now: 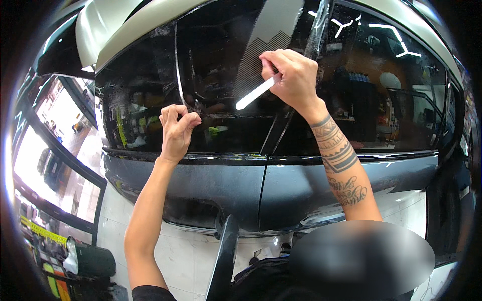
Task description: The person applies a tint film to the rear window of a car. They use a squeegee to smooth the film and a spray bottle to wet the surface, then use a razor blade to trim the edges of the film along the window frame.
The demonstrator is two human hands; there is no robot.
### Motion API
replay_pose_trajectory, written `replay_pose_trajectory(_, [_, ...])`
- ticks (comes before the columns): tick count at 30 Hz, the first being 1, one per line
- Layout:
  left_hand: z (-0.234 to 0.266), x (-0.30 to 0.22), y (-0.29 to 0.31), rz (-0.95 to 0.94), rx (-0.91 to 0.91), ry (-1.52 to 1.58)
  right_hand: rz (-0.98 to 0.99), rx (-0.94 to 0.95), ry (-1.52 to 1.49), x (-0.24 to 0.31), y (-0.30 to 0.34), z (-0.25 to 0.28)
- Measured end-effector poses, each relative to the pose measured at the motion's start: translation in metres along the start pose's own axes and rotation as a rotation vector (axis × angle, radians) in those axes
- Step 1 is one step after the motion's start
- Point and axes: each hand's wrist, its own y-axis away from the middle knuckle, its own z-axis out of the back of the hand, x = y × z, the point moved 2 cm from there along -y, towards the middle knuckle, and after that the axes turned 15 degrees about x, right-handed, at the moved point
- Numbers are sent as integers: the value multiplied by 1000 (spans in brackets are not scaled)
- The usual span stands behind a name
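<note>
The right grip is closed around a flat white tool; the tool's free end projects down-left from the fist, before the dark car window. The left grip has thumb and fingertips pressed together beside the lower end of a pale line on the window; whether it pinches anything cannot be told.

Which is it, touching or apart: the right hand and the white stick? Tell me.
Touching. The head view shows the right hand closed on the white stick, which juts out from its grip.
</note>
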Motion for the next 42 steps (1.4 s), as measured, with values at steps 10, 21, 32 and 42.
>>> replay_pose_trajectory(10, [53, -22, 75, 127, 532, 450, -209, 419, -127, 16, -4, 20])
replay_pose_trajectory(21, [180, -55, 192, 895, 869, 446, -333, 596, -1047, 113, 33, 68])
replay_pose_trajectory(32, [161, -152, 145, 748, 109, 877, -98, 424, -1598, 263, 48, 23])
replay_pose_trajectory(42, [168, -155, 145, 666, -103, 1696, -350, 338, -2462, 297, 46, 41])
